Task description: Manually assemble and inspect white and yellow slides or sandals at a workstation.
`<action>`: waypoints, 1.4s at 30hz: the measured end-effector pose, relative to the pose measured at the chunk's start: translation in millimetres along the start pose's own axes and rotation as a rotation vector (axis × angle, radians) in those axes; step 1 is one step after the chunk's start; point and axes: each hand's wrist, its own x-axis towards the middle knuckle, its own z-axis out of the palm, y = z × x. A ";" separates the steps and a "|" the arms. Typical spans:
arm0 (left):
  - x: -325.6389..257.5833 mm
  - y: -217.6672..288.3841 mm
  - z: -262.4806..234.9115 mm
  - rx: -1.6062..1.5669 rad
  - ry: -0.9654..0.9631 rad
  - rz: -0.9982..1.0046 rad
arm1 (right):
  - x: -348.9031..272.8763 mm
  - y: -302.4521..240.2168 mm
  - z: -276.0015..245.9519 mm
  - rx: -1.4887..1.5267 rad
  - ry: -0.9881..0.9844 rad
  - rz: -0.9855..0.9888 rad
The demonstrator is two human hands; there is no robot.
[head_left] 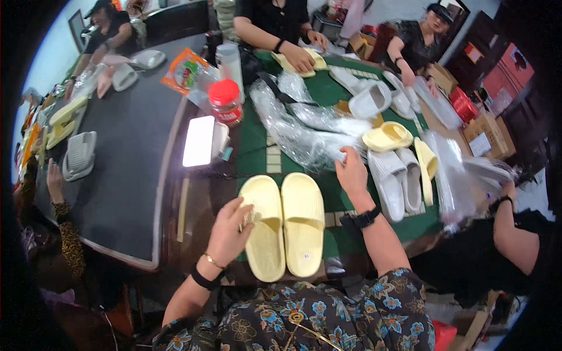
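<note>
A pair of pale yellow slippers lies side by side in front of me, the left slipper (266,245) and the right slipper (303,234), toes pointing away. My left hand (229,229) is at the outer edge of the left slipper's strap, its fingers curled round a small cream, knobbly thing that I cannot make out. Beyond the right slipper, my right hand (353,178) reaches forward with bent fingers, pinching the near edge of a heap of clear plastic bags (310,140). The fingertips partly hide the film there.
A lit white phone (199,141) and a red-lidded jar (225,100) stand left of the bags. Grey slippers (387,181) and a yellow slipper (387,136) lie at right. Co-workers handle slippers around the table, one across from me with a yellow pair (316,61).
</note>
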 end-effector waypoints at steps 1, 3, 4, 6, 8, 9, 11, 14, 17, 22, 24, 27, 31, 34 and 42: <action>-0.2 1.1 -0.2 -0.009 -0.007 0.006 | -2.2 1.8 0.9 -0.022 -0.018 -0.049; 2.7 3.9 5.8 -0.042 -0.008 0.030 | -3.2 15.7 -1.4 -0.094 -0.045 -0.135; 4.7 4.6 10.4 -0.070 -0.018 0.046 | -5.0 26.6 -1.0 -0.145 -0.066 -0.165; 2.6 5.0 8.8 -0.058 0.012 0.068 | -7.1 18.4 -4.1 -0.097 -0.072 -0.152; 1.1 4.4 7.2 -0.041 -0.016 0.039 | -7.2 11.5 -13.2 -0.058 -0.080 -0.129; -0.2 2.5 6.5 -0.023 -0.006 0.048 | -6.6 10.1 -19.2 -0.030 -0.081 -0.150; -0.2 0.5 6.9 -0.024 -0.004 0.046 | -1.9 19.6 -27.4 0.051 -0.021 -0.226; 0.1 -0.7 5.6 -0.035 -0.009 0.031 | 5.3 22.3 -46.9 0.149 0.103 -0.084; 1.7 1.4 7.1 -0.040 -0.009 0.038 | 1.8 14.8 -56.4 0.264 0.140 -0.065; 4.7 6.4 8.3 -0.044 -0.021 0.055 | -6.8 9.9 -62.6 0.233 0.053 -0.204; 4.0 6.5 7.5 -0.043 -0.027 0.049 | -4.1 4.5 -68.0 0.268 0.070 -0.126; 3.4 9.8 6.3 -0.037 -0.035 0.058 | -10.1 2.8 -68.9 0.242 0.010 -0.118; 7.0 12.7 5.7 -0.037 -0.017 0.075 | -10.9 -5.9 -76.1 0.228 -0.048 -0.084; 10.6 19.0 5.6 -0.027 -0.029 0.099 | -14.4 -3.2 -76.5 0.228 -0.028 -0.066; 22.5 35.0 11.2 -0.048 -0.071 0.155 | -19.2 11.7 -76.5 0.121 -0.089 -0.113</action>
